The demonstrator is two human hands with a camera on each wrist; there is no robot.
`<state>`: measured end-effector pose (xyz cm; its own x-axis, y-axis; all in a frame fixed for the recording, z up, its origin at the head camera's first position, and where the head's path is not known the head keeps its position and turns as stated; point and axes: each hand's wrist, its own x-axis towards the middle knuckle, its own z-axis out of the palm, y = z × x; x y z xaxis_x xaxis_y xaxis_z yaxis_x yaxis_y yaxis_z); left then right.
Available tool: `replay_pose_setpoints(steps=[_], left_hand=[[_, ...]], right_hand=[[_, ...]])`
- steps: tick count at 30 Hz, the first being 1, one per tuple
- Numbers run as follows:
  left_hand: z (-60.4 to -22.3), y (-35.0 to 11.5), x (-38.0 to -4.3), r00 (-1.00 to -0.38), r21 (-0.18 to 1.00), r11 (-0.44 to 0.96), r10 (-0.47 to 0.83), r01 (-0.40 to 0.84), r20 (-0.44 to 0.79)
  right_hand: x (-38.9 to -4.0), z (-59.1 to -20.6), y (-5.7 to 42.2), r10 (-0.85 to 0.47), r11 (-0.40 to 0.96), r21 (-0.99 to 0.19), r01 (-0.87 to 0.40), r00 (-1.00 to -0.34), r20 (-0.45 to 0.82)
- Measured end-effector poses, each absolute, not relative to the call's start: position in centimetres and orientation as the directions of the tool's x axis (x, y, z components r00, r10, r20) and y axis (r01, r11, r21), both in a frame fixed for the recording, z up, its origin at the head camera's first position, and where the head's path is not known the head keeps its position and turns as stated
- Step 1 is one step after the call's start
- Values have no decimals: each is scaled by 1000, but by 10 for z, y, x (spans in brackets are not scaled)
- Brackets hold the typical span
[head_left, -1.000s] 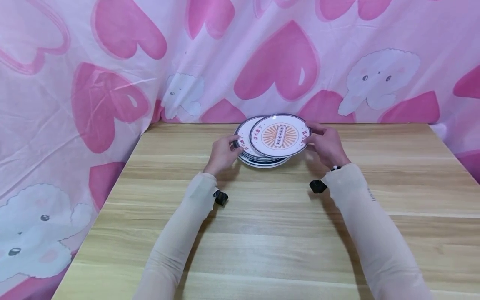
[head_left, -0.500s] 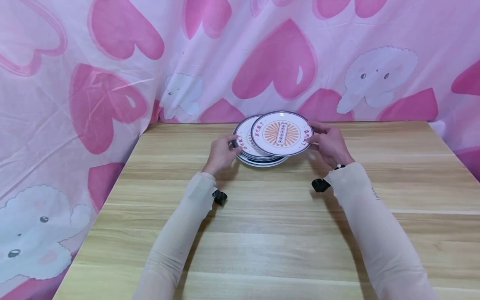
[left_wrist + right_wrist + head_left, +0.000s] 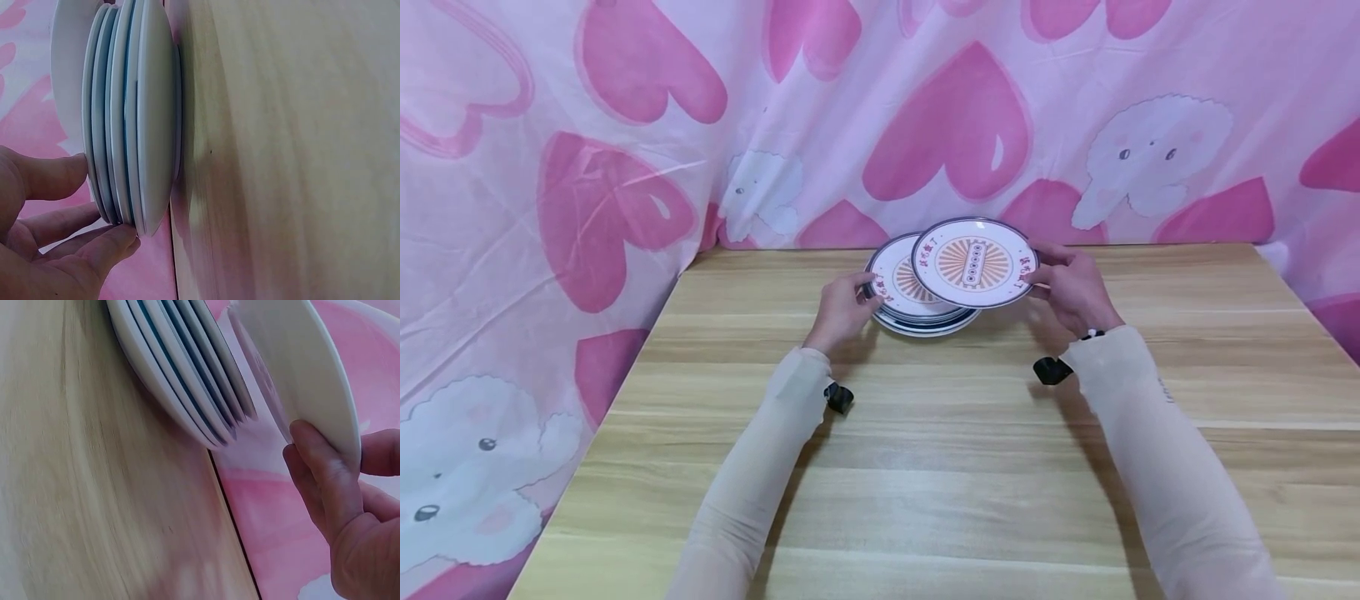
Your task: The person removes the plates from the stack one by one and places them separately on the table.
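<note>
Near the back of the table, a stack of several white plates [image 3: 891, 258] with dark rims shows an orange sunburst and red lettering on its upper face. My left hand [image 3: 841, 310] grips the left rim of the stack, its thumb [image 3: 59, 175] at the upper plates and the fingers lower down the edges. Raised above the stack, and overlapping its right part in the head view, is one matching plate [image 3: 973, 262]. My right hand [image 3: 1073, 287] pinches this plate by its right rim. From the right wrist, its pale underside [image 3: 300, 362] shows, apart from the stack.
The wooden table [image 3: 910, 483] has its back edge just behind the stack. A pink curtain [image 3: 820, 108] with hearts and white cartoon animals hangs along the back and left side.
My right hand has moved right and slightly up with the plate, uncovering more of the stack's top. The left hand has stayed at the stack's left rim.
</note>
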<state>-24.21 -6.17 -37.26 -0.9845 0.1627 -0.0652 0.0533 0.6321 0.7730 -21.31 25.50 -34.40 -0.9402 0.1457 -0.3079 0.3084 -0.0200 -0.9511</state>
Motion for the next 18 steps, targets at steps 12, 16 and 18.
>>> replay_pose_setpoints(steps=[12, 16, 18], left_hand=[[-373, -61, -244, -982, 780, 624, 169, 42, -82], [-374, -62, -245, -982, 760, 647, 176, 59, -74], [-374, -62, -245, -982, 759, 648, 175, 63, -68]], right_hand=[[-208, -341, 277, 203, -63, -951, 303, -929, -309], [-205, -343, 286, 210, -82, -954, 287, -931, -298], [-204, -344, 289, 210, -96, -956, 278, -933, -292]])
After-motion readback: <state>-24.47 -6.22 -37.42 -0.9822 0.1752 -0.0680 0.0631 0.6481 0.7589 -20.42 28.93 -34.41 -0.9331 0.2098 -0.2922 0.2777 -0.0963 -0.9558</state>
